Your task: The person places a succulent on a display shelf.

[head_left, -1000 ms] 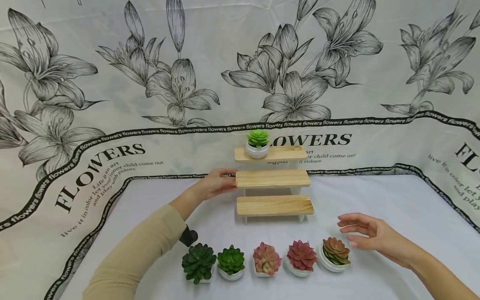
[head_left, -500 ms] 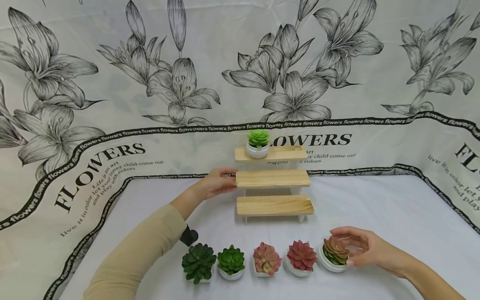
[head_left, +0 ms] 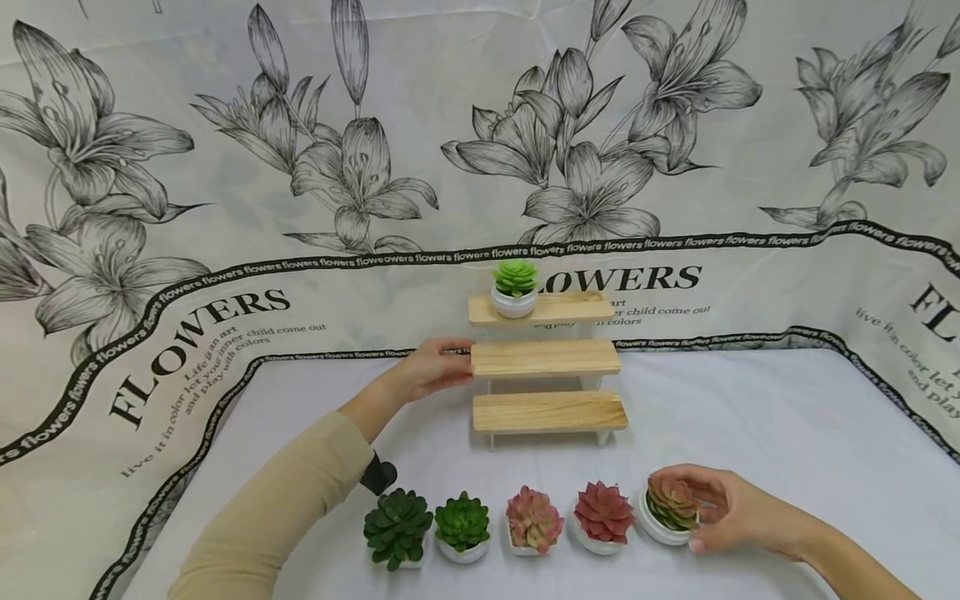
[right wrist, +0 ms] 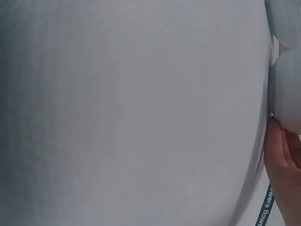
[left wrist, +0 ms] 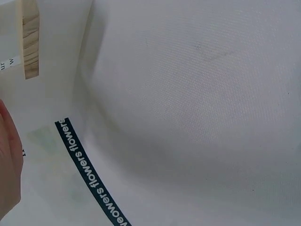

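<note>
My left hand (head_left: 435, 367) holds the left end of a three-tier wooden display stand (head_left: 546, 357) at the middle tier; its fingertips are partly hidden behind the plank. In the left wrist view this hand (left wrist: 8, 160) shows at the left edge, below a plank end (left wrist: 31, 42). My right hand (head_left: 731, 508) grips an orange-brown potted succulent (head_left: 672, 502), thumb at the near side and fingers at the far side of its round white pot. The right wrist view has the fingers (right wrist: 275, 146) right at a white pot (right wrist: 288, 89). A bright green succulent (head_left: 515, 287) sits on the top tier.
In a row at the front stand a dark green succulent (head_left: 397, 527), a green one (head_left: 462, 521), a pink one (head_left: 534, 518) and a red one (head_left: 603, 511). A black object (head_left: 378, 473) shows beside the left sleeve. Behind the stand hangs a flower-printed cloth (head_left: 375, 167).
My right hand has come down and left from the air beside the orange-brown succulent and taken hold of its pot. The left hand has stayed at the stand.
</note>
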The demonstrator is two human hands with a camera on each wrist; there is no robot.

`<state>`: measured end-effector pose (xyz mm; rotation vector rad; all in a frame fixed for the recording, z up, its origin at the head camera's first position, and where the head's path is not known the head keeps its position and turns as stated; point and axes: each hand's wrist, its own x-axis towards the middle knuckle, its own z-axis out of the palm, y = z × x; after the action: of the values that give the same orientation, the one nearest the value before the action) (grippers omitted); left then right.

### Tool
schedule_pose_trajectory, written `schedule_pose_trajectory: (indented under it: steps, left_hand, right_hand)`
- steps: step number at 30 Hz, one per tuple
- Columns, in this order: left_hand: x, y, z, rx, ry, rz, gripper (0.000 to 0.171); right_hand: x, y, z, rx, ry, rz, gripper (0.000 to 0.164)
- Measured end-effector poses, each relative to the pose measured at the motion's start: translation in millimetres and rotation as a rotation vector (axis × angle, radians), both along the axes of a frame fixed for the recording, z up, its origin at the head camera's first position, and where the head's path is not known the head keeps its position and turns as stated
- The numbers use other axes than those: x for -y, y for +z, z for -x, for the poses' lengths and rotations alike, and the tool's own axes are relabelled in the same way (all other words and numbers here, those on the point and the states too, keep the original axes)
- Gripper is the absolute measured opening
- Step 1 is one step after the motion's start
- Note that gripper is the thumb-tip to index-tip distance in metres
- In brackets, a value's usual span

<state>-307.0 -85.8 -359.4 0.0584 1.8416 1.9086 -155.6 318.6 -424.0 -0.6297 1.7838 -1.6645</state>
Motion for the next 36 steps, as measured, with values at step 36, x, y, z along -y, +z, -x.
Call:
schedule_pose_trajectory:
  steps: [36]
  left_hand:
    - [-1.5, 2.0, 0.8, 0.031, 0.035, 0.004, 0.051]
  right_hand:
    - [-0.6, 24.8, 6.6, -0.127, -0.193, -0.168, 0.058]
